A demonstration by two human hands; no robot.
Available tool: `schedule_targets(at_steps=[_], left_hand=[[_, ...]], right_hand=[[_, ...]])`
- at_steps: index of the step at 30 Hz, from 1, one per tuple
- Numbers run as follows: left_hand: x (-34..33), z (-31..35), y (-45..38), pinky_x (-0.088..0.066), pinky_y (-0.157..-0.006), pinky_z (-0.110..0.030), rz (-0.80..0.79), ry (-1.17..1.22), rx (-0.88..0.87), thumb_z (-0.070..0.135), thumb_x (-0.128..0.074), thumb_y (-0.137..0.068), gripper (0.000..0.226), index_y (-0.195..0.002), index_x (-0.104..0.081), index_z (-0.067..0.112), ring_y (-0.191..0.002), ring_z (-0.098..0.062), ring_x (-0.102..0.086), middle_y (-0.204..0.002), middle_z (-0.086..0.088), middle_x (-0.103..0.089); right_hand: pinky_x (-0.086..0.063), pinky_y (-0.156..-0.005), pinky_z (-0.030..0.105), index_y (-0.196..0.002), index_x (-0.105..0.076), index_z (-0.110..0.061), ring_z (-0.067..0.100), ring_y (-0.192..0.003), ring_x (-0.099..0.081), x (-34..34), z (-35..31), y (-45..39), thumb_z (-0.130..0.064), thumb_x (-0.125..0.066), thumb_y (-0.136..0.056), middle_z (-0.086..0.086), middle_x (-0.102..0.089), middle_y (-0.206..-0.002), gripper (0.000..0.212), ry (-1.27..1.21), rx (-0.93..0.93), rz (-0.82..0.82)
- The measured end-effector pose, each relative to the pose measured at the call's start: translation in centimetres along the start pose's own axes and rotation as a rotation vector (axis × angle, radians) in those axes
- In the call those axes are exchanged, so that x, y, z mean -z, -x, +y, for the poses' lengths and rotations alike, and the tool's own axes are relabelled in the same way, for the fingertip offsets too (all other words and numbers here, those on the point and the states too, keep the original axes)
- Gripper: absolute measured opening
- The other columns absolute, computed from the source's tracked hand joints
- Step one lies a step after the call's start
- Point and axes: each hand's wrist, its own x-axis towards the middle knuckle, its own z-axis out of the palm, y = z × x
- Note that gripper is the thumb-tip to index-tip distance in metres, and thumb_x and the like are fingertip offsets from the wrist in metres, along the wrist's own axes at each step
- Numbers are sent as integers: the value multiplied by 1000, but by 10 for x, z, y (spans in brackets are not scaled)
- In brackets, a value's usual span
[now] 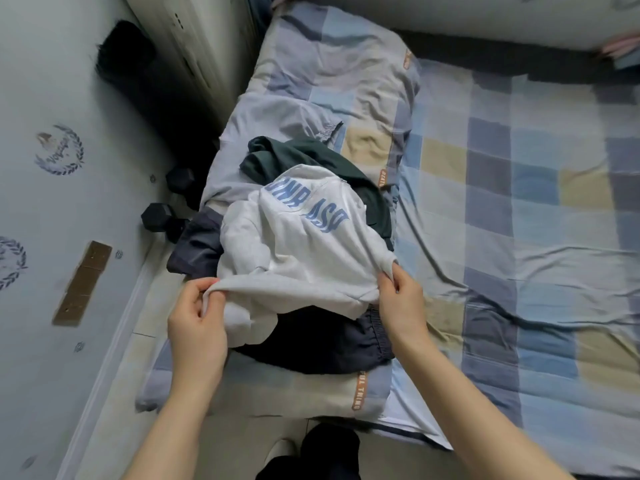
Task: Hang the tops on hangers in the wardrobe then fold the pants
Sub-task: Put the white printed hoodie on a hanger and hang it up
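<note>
1. The left hand (197, 327) and right hand (401, 303) each pinch the near hem of the white sweatshirt (294, 244), thumbs over the fabric.
2. That top lies on the clothes pile on the bed (519, 237); a dark green garment (311, 157) sits at 12 o'clock from it, navy pants (311, 344) at 6 o'clock underneath.
3. Step in hand, likely: lifting the first top for hanging.
4. Next calls for raising it clear of the pile and finding a hanger; none is visible.

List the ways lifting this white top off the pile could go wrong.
1. The white top lies on the dark green garment and navy pants; lifting may drag them along.
2. The left hand and right hand pinch only its edge, so it could slip.
</note>
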Motion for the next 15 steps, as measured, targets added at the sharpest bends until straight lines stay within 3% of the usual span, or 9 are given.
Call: schedule_targets(at_steps=[2, 4, 6, 8, 12, 15], left_hand=[[12, 37, 7, -45, -68, -19, 3, 39, -54, 17, -52, -96, 26, -86, -61, 40, -77, 3, -58, -82, 16, -65], [27, 71, 17, -43, -65, -15, -4, 79, -118, 17, -53, -96, 26, -82, -61, 36, -73, 5, -55, -77, 15, -64], [41, 96, 29, -42, -64, -12, -22, 103, -173, 18, -53, -95, 25, -79, -62, 34, -70, 5, -54, -73, 17, -63], [56, 118, 40, -41, -62, -8, -50, 119, -241, 20, -54, -95, 24, -77, -63, 33, -68, 7, -53, -70, 21, -63], [91, 145, 65, -38, -58, -4, -141, 58, -374, 24, -55, -96, 25, -75, -64, 35, -66, 8, -53, -69, 21, -64], [116, 147, 84, -38, -58, -10, -260, 3, -406, 23, -58, -96, 23, -76, -66, 31, -65, 1, -53, -74, 6, -67]], right_hand=[[-38, -59, 26, -86, -64, -6, 7, -64, -45, 24, -26, 24, -16, -49, -96, -1, -55, -68, 20, -67, 42, 10], [-35, -59, 30, -80, -59, 2, 12, -61, -42, 50, -52, 51, -19, -50, -96, 7, -49, -61, 28, -71, 94, 10], [-34, -62, 32, -79, -59, 6, 19, -63, -41, 71, -69, 75, -21, -51, -95, 22, -52, -66, 33, -18, 146, 26], [-36, -60, 34, -76, -62, 4, 18, -62, -43, 90, -84, 98, -21, -52, -94, 25, -57, -70, 33, -4, 177, 79], [-53, -73, 46, -75, -72, -15, 16, -74, -61, 122, -112, 158, -21, -58, -92, 8, -70, -75, 23, -201, 168, 239], [-55, -82, 51, -79, -75, -27, 22, -88, -68, 141, -134, 202, -25, -61, -91, -5, -73, -82, 18, -339, 215, 328]])
